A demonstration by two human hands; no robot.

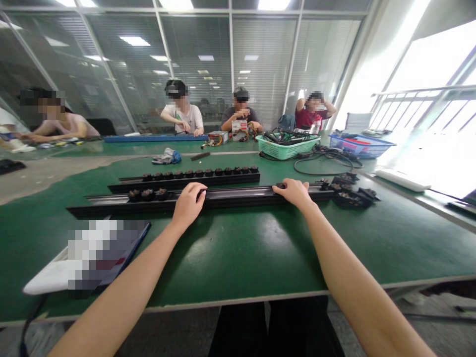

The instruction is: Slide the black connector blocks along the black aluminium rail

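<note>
A long black rail (238,198) with a shiny channel lies across the table in front of me. My left hand (189,204) is closed over its middle, thumb and fingers around a small black part (201,192) that is mostly hidden. Farther right on the same rail, my right hand (294,192) grips another small black part (281,185) at its fingertips. Several black cup-like parts (148,194) sit in the rail left of my left hand. A loose cluster of similar black parts (351,194) lies at the rail's right end.
Behind is a second black rail (186,181) filled with a row of parts. A white device (55,272) with a cable lies front left. Farther back are a grey-blue cloth (167,156), a green basket (290,147) of cables and a blue basket (359,146). Several people sit opposite.
</note>
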